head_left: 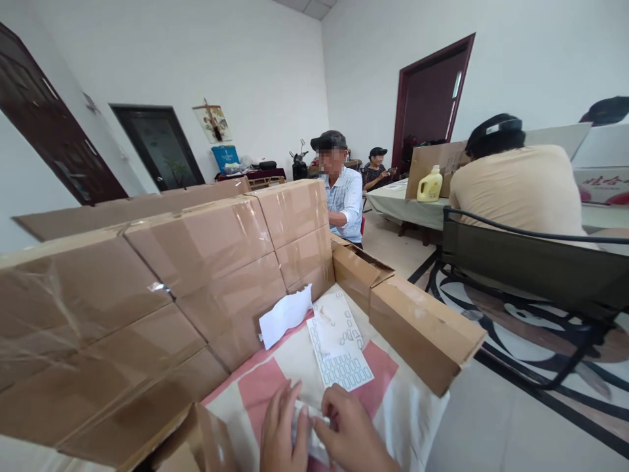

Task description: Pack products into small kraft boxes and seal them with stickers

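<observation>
Right between the bare left hand (pixel 284 426) and bare right hand (pixel 352 429) sits a small whitish object (pixel 317 449), partly hidden, each grip nearly closed on it, near of the white paper sheet with outlined shapes (pixel 346 370) on the pink-and-white cloth-covered surface (pixel 254 393).

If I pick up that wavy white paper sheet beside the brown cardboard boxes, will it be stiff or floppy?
The wavy white paper sheet would probably flop, since it curves and ripples. It looks thin, so it is likely light. Its uneven edges suggest it might tear if tugged.
</observation>
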The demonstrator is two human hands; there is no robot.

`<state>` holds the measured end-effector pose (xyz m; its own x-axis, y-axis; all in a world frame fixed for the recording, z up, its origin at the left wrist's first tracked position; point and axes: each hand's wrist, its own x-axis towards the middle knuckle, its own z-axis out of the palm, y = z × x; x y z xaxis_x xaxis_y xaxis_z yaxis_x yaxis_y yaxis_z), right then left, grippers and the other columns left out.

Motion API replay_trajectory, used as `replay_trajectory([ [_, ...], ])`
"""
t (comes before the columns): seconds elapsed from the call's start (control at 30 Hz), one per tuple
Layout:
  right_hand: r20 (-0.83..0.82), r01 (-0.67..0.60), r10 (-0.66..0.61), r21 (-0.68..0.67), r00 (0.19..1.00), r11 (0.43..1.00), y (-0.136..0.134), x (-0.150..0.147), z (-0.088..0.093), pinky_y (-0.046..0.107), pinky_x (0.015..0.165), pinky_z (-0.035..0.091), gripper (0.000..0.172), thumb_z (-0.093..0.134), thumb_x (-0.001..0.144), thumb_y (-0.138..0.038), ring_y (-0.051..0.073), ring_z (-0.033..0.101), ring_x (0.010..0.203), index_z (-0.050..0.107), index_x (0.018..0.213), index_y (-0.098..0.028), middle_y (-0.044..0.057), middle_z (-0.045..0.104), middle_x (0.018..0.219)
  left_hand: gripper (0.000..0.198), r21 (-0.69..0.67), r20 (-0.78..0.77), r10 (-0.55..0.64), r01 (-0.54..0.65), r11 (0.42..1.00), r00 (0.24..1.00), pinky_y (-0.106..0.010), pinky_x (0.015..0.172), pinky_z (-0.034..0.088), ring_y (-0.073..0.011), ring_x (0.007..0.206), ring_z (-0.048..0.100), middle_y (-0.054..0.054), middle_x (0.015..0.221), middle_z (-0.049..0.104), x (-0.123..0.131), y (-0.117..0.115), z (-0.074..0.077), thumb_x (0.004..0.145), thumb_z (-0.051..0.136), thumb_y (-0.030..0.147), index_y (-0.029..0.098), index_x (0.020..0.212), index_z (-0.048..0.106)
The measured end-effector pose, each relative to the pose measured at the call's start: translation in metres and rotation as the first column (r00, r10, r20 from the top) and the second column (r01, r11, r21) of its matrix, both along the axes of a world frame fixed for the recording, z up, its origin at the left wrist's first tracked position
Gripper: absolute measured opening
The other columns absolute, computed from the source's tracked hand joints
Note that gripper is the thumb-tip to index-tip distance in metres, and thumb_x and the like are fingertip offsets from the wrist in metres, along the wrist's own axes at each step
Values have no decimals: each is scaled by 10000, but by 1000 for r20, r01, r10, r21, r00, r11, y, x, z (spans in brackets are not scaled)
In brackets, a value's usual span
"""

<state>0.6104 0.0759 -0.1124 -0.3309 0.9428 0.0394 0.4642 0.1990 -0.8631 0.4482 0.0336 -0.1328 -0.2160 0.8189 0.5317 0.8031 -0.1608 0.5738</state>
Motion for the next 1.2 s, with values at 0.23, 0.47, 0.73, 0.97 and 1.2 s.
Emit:
replay_trajectory([
  [0.23, -199, -49, 13, -179, 980, 983, 7, 3, -3, 269, 691, 406, 122, 610, 829, -272, 147, 538, 747, 593, 756, -176, 17, 571, 811, 340, -32, 137, -80, 85, 996, 987, -373, 921, 618, -232, 1084, 730, -104, 1162, 761, -9, 25, -32, 1018, 435, 324, 187, 1163, 710],
  [0.47, -168, -123, 80, -266, 983, 956, 11, -2, 12, 344, 913, 451, 232, 619, 841, -353, 201, 583, 976, 608, 686, -182, 49, 611, 985, 268, 61, 75, -90, 85, 995, 993, -321, 861, 621, -208, 1016, 744, -60, 1090, 774, -5, 22, -30, 1008, 472, 293, 211, 1111, 706],
  [0.73, -84, -150, 127, -406, 988, 901, 23, -6, 32, 324, 894, 484, 117, 670, 706, -220, 192, 606, 950, 700, 600, -180, 50, 617, 989, 340, 78, 85, -65, 59, 995, 994, -366, 875, 563, -227, 1022, 703, -95, 1088, 745, -2, 19, -12, 1049, 379, 332, 174, 1164, 657],
  [0.97, -3, -114, 124, -412, 992, 904, 2, 21, 68, 273, 680, 433, 323, 657, 871, -400, 129, 536, 712, 604, 643, -178, 0, 568, 735, 498, -16, 97, -85, 87, 996, 992, -386, 897, 459, -262, 1009, 637, -137, 1084, 712, 0, 16, 2, 1069, 279, 462, 130, 1231, 613],
  [1.2, -90, -72, 24, -570, 996, 819, -16, 33, 36, 250, 569, 451, 340, 666, 902, -378, 112, 580, 562, 567, 640, -185, 8, 681, 632, 539, 4, 128, -68, 68, 998, 989, -340, 865, 406, -224, 964, 626, -108, 1041, 700, 2, 18, -1, 1074, 241, 512, 136, 1228, 596],
])
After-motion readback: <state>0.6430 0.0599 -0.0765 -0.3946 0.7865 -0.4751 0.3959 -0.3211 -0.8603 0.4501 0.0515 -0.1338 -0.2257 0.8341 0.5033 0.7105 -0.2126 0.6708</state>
